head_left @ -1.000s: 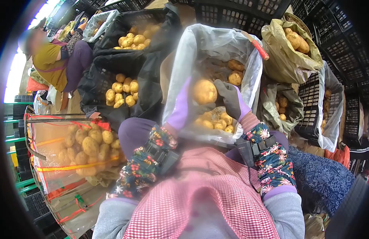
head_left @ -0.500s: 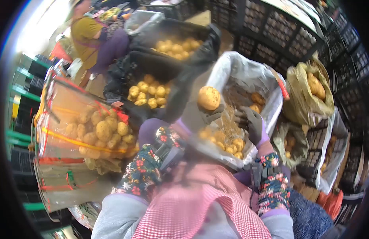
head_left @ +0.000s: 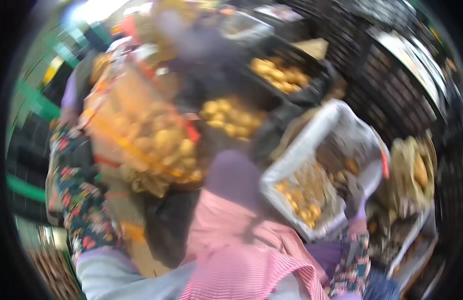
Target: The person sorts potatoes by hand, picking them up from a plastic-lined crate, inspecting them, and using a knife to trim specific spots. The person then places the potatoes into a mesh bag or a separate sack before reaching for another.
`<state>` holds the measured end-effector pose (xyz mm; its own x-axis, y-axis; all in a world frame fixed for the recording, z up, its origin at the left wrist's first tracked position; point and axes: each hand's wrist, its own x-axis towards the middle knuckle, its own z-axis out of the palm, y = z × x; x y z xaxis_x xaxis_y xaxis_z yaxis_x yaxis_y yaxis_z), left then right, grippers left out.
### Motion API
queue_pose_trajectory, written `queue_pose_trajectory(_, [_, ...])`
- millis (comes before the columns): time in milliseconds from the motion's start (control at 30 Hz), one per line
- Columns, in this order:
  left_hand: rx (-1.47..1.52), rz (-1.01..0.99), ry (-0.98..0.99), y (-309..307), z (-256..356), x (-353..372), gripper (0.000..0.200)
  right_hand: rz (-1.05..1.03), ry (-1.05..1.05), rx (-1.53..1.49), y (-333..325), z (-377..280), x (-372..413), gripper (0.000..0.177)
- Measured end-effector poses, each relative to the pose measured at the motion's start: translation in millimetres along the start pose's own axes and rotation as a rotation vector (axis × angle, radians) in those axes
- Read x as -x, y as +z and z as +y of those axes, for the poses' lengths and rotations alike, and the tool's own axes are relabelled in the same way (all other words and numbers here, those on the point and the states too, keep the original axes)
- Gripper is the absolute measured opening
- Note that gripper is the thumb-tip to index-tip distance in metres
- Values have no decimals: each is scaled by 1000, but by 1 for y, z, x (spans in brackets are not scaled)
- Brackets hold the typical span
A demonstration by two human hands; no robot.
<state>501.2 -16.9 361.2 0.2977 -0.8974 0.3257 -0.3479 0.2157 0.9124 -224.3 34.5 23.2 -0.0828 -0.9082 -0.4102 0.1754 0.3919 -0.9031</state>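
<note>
My left hand [head_left: 82, 82], in a dark glove, is stretched to the far left, at the upper edge of the red-trimmed clear bag [head_left: 104, 142] of potatoes. A blurred brownish potato [head_left: 98, 67] shows at its fingers. My right hand [head_left: 355, 196], also gloved, is at the right inner side of the crate lined with white plastic [head_left: 271, 187]. Its fingers are smeared by motion. Small potatoes [head_left: 309, 215] lie in the near part of that crate, with soil [head_left: 311, 182] behind them and a darker potato [head_left: 351, 166] near my right hand.
Ahead stand dark-lined crates with potatoes [head_left: 229, 120] and more potatoes [head_left: 279, 75]. An olive sack [head_left: 409, 175] and another white-lined crate [head_left: 416, 255] are at the right. Stacked black crates [head_left: 391, 95] rise behind. Another person [head_left: 201, 45] sits ahead, blurred.
My left hand has swung from over the white-lined crate to the far left bag, carrying the potato. My right hand remains at the crate. The view has turned left.
</note>
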Motion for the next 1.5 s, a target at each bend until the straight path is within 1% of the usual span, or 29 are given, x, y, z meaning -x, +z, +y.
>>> queue_pose_trajectory(33, [-43, -86, -78, 20, 13, 16, 59, -71, -19, -59, -13, 12, -6, 39])
queue_pose_trajectory(67, [-82, -188, -149, 41, 37, 32, 73, -38, 4, -26, -19, 14, -5, 40])
queue_pose_trajectory(133, [47, -71, -65, 170, 82, 66, 56, 0, -1, 7, -25, 1, -1, 42])
queue_pose_trajectory(167, [-520, 19, 287, 193, 74, 60, 49, 70, -4, -6, -31, -4, -3, 45])
queue_pose_trajectory(200, [385, -151, 212, 192, 52, 45, 42, 117, -21, -15, -34, -4, -5, 48])
queue_pose_trajectory(233, [512, -242, 205, 222, 28, 49, 41, 134, -26, -18, -42, -11, -9, 47])
queue_pose_trajectory(267, [515, -276, 202, 259, 0, 60, 41, 187, -21, 28, -53, -12, -19, 46])
queue_pose_trajectory(333, [-136, -383, 430, 355, -55, 100, 42, 269, -40, 171, -69, -6, -51, 44])
queue_pose_trajectory(367, [-286, -454, 523, 405, -79, 120, 43, 305, -49, 274, -78, 3, -68, 44])
queue_pose_trajectory(400, [-228, -536, 524, 441, -97, 135, 44, 340, -56, 382, -86, 7, -82, 43])
queue_pose_trajectory(433, [-192, -609, 526, 477, -109, 155, 45, 324, -70, 593, -87, 9, -87, 42])
queue_pose_trajectory(500, [-75, -734, 477, 510, -125, 173, 47, 326, -128, 1015, -69, 21, -113, 39])
queue_pose_trajectory(567, [-39, -821, 396, 533, -143, 188, 48, 167, -37, 1293, -58, 46, -143, 36])
queue_pose_trajectory(600, [-60, -841, 344, 540, -154, 193, 49, 40, 144, 1472, -50, 54, -159, 39])
queue_pose_trajectory(700, [-33, -858, 381, 542, -149, 196, 39, 133, 157, 1755, -51, 108, -190, 47])
queue_pose_trajectory(733, [-39, -879, 316, 539, -145, 193, 40, 44, 283, 1802, -58, 124, -202, 52])
queue_pose_trajectory(800, [-35, -910, 186, 533, -139, 192, 41, 43, 313, 1908, -67, 153, -217, 52])
queue_pose_trajectory(900, [-86, -969, 148, 535, -132, 184, 41, -41, 419, 1945, -64, 143, -230, 54])
queue_pose_trajectory(933, [-71, -973, 144, 533, -134, 186, 45, -59, 452, 1943, -65, 136, -232, 54])
queue_pose_trajectory(1033, [-77, -914, 212, 535, -134, 188, 44, -64, 346, 1742, -89, 138, -243, 52])
queue_pose_trajectory(1067, [-87, -873, 245, 535, -134, 188, 42, 14, 341, 1613, -88, 135, -242, 49])
queue_pose_trajectory(1100, [-93, -834, 272, 536, -135, 190, 39, 160, 244, 1457, -100, 155, -245, 42])
queue_pose_trajectory(1133, [-98, -799, 294, 536, -132, 192, 37, 30, 114, 1059, -77, 122, -216, 40])
queue_pose_trajectory(1233, [-96, -1042, -42, 532, -116, 182, 41, -58, 219, -187, -32, 71, -150, 50])
queue_pose_trajectory(1267, [-34, -991, 24, 532, -131, 187, 41, -64, 309, -262, -23, 56, -129, 55])
queue_pose_trajectory(1333, [84, -903, 149, 538, -179, 206, 40, -221, 293, -391, -7, 26, -91, 56])
queue_pose_trajectory(1400, [50, -1009, 15, 532, -169, 211, 47, -391, 280, -482, 3, -3, -48, 58])
queue_pose_trajectory(1433, [29, -1060, -49, 531, -162, 213, 50, -297, 248, -497, 11, -14, -28, 57])
queue_pose_trajectory(1500, [129, -1103, -112, 523, -149, 233, 64, -110, 192, -532, 29, -25, 9, 55])
